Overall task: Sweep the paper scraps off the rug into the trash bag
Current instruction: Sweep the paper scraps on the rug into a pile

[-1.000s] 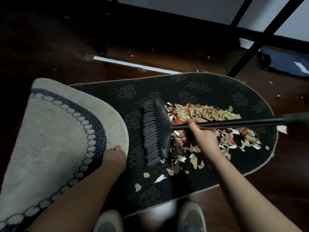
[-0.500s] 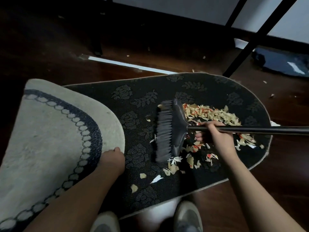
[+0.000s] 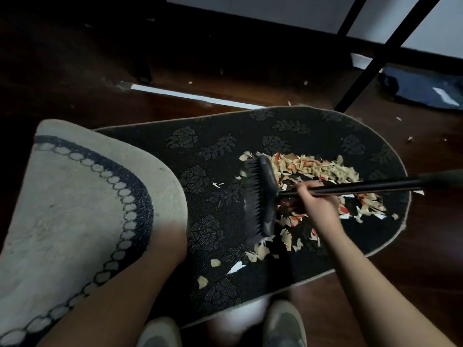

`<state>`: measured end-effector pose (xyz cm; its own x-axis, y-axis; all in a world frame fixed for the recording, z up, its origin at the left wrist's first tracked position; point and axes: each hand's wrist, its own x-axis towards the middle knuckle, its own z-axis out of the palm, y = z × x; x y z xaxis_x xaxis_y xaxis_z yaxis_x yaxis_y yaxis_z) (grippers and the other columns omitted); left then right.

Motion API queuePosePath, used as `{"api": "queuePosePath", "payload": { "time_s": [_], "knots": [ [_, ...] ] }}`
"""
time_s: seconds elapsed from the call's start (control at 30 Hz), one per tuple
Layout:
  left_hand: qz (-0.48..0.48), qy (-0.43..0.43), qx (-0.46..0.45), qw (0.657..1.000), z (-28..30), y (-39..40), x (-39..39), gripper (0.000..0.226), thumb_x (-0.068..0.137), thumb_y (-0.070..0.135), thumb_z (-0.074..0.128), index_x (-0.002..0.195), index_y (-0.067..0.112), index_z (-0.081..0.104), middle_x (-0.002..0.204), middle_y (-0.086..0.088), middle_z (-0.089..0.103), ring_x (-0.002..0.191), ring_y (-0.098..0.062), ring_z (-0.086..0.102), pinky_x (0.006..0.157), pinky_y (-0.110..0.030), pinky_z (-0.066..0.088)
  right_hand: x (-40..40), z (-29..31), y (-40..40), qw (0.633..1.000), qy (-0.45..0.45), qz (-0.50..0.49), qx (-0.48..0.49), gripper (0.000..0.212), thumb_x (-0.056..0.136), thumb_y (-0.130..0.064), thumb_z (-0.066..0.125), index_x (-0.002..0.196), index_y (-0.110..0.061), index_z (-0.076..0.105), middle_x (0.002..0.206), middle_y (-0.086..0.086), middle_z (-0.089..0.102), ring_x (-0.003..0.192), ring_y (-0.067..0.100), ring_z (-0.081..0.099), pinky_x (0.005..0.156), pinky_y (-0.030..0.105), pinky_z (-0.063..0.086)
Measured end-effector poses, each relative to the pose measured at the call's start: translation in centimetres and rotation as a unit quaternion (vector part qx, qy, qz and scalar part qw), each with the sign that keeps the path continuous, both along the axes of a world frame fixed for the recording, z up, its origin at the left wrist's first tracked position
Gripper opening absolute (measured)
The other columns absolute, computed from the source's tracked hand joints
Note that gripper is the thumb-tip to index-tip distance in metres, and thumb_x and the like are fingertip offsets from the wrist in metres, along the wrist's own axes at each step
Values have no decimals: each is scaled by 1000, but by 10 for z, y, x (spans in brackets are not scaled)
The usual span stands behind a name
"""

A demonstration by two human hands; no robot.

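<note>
A dark oval rug (image 3: 218,146) with a flower pattern lies on the wooden floor. Its left part is folded over, showing a beige flap (image 3: 75,196) with a blue ring. My left hand (image 3: 169,237) holds the edge of that flap, fingers hidden beneath it. My right hand (image 3: 317,205) grips the black handle of a broom just behind its head (image 3: 260,196). The bristles stand on the rug, facing left. A heap of beige, red and white paper scraps (image 3: 315,169) lies right of the broom head. A few loose scraps (image 3: 215,262) sit nearer me.
A dark blue bag-like thing (image 3: 426,92) lies on the floor at the far right. Black metal legs (image 3: 370,66) slant down to the rug's far edge. My two shoes (image 3: 284,326) stand at the rug's near edge. Stray scraps dot the floor (image 3: 411,139).
The broom head and my right hand have moved to the right across the rug, pushing the scraps into a tighter heap at the right end. My left hand stayed on the flap.
</note>
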<state>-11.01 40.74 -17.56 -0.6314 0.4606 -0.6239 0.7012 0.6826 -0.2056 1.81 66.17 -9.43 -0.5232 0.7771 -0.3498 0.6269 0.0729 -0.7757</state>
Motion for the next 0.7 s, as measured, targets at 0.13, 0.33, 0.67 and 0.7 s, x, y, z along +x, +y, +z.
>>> {"api": "queuePosePath", "payload": {
  "time_s": [0.13, 0.33, 0.67, 0.7],
  "knots": [
    [-3, 5, -7, 1000, 2, 0, -3, 37, 97, 24, 43, 133, 13, 48, 131, -8, 43, 119, -23, 51, 94, -31, 42, 7, 28, 0, 997, 68, 20, 18, 13, 97, -18, 54, 91, -17, 66, 71, 8, 73, 65, 17, 72, 62, 27, 59],
    [-6, 3, -10, 1000, 6, 3, -2, 39, 98, 26, 43, 134, 11, 46, 132, -9, 42, 120, -24, 51, 95, -32, 43, -45, 29, -60, 980, 47, 189, 33, 19, 96, -20, 56, 78, -23, 61, 59, -2, 67, 50, 2, 62, 44, 14, 46],
    [-5, 5, -6, 1000, 10, -2, -2, 39, 97, 24, 42, 134, 12, 46, 133, -10, 42, 121, -24, 50, 96, -32, 42, -57, 13, -46, 979, -8, 168, 116, 18, 90, -21, 54, 75, -19, 62, 70, -1, 67, 62, 17, 65, 54, 30, 52],
    [-3, 5, -3, 1000, 10, -2, -2, 38, 97, 24, 43, 133, 12, 47, 133, -10, 42, 120, -24, 50, 95, -33, 42, -51, 15, -41, 978, -17, 165, 126, 20, 91, -18, 53, 73, -21, 60, 69, -1, 66, 59, 15, 63, 48, 26, 50]
  ]
}}
